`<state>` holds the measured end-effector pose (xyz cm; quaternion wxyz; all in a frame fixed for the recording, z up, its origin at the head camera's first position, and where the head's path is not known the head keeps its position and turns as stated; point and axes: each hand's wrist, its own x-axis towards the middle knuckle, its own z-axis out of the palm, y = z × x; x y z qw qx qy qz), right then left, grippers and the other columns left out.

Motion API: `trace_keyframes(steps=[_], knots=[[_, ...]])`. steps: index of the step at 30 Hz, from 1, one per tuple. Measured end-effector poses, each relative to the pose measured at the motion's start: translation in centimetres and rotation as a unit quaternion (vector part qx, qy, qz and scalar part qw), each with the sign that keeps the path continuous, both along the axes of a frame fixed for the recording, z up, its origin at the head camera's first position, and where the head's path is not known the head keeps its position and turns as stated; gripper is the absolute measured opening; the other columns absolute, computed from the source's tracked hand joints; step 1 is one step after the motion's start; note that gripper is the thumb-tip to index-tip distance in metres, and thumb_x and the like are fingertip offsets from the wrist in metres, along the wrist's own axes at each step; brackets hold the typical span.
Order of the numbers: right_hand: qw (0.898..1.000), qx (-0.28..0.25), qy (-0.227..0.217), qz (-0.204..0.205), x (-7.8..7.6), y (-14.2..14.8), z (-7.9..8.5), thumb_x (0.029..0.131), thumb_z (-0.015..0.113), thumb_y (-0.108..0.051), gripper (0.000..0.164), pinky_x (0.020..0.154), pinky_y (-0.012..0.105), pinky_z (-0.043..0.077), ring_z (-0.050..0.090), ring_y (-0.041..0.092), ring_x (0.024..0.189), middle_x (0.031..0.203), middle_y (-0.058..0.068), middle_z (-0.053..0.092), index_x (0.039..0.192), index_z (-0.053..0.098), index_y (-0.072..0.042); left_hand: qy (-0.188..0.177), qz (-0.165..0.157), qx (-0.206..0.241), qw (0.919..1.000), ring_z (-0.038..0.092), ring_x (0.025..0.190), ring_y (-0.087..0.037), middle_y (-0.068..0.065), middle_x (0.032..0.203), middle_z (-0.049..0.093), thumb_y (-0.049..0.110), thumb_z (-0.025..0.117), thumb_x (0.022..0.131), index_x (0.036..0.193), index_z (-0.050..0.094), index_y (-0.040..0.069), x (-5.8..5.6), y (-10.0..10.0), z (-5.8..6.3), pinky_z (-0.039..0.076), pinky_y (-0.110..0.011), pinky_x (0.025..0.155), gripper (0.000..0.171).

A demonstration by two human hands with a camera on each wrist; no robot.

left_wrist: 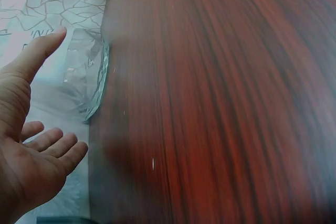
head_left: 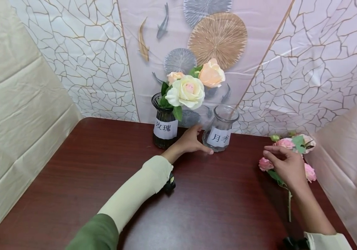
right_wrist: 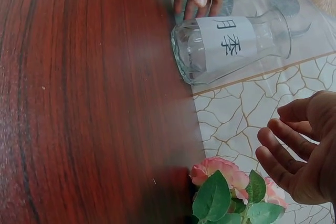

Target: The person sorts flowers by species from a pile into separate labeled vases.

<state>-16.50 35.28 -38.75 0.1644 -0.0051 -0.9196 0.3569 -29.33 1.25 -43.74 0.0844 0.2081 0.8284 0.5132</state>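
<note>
My left hand (head_left: 189, 140) reaches beside a transparent glass vase (head_left: 225, 119) with a white label, thumb and fingers spread and nothing held. In the left wrist view the thumb of that hand (left_wrist: 31, 166) overlaps the vase (left_wrist: 84, 77); I cannot tell whether it touches. My right hand (head_left: 289, 168) hovers over a stem of pink flowers (head_left: 310, 172) lying at the right of the table. Its fingers are loosely bent. The right wrist view shows nothing within this hand (right_wrist: 307, 148), with the pink blooms (right_wrist: 218, 170) and green leaves below it.
A dark glass vase (head_left: 161, 141) with a white label stands left of the transparent one. It holds a cream rose (head_left: 187, 92) and peach roses (head_left: 212, 73). Patterned cloth (head_left: 97, 69) rises behind the dark red wooden table (head_left: 216, 208), and plain cloth borders both sides.
</note>
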Motion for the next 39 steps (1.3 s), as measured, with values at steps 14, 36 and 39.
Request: trace_keyframes(steps=[14,36,39], knots=[[0.998,-0.057,-0.016,0.012,0.3,-0.5,-0.6,0.107,0.079,-0.020,0.034,0.072,0.007,0.056,0.074,-0.014,0.076,0.092,-0.034,0.074,0.133,0.079,0.003,0.023,0.050,-0.014,0.9984,0.047,0.163,-0.033,-0.016,0.175,0.049,0.014,0.111,0.067,0.175,0.033,0.007,-1.1,3.8,-1.0,0.040,-0.043,0.136,0.134],[0.996,-0.077,-0.049,-0.005,0.3,-0.8,-1.0,0.109,0.077,-0.027,0.039,0.073,0.009,0.055,0.077,-0.006,0.073,0.090,-0.038,0.070,0.135,0.078,0.002,0.012,0.053,-0.038,0.9978,0.053,0.159,-0.029,-0.012,0.174,0.052,0.028,0.113,0.062,0.176,0.037,0.013,-3.2,2.3,-2.4,0.047,-0.040,0.130,0.138],[0.996,-0.074,-0.047,-0.005,0.3,-0.9,-1.0,0.109,0.077,-0.027,0.039,0.072,0.009,0.055,0.076,-0.007,0.074,0.091,-0.039,0.068,0.136,0.078,0.002,0.012,0.057,-0.039,0.9976,0.054,0.158,-0.031,-0.013,0.173,0.053,0.027,0.112,0.065,0.175,0.039,0.011,-2.3,1.5,-1.8,0.048,-0.042,0.129,0.133]])
